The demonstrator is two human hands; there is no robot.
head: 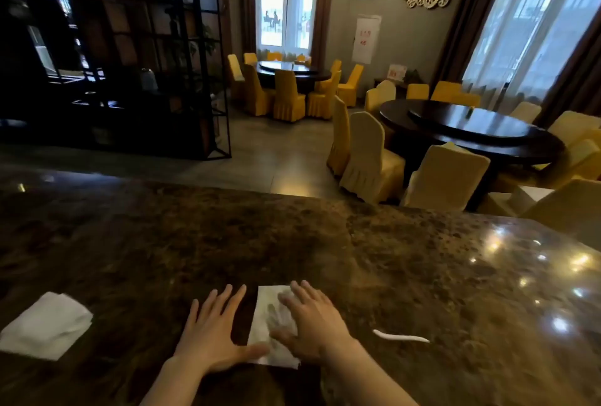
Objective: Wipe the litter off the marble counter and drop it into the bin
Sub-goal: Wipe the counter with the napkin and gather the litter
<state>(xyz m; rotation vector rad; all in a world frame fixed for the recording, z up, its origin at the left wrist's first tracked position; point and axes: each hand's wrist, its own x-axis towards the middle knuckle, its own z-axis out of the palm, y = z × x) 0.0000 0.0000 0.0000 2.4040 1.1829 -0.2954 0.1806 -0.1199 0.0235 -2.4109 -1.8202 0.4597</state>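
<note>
A white paper napkin (265, 318) lies flat on the brown marble counter (292, 243), close to the near edge. My right hand (312, 321) rests palm down on its right half with the fingers spread. My left hand (214, 331) lies flat on the stone just left of it, the thumb touching the napkin's lower left corner. A thin white strip of litter (400, 336) lies on the counter to the right of my right hand. A folded white cloth (45, 324) sits at the far left. No bin is in view.
Beyond the counter's far edge are a tiled floor, two round dark dining tables (471, 129) ringed by yellow-covered chairs (374, 158), and a black metal shelf divider (162, 64) at the left. Bright windows line the back and right walls.
</note>
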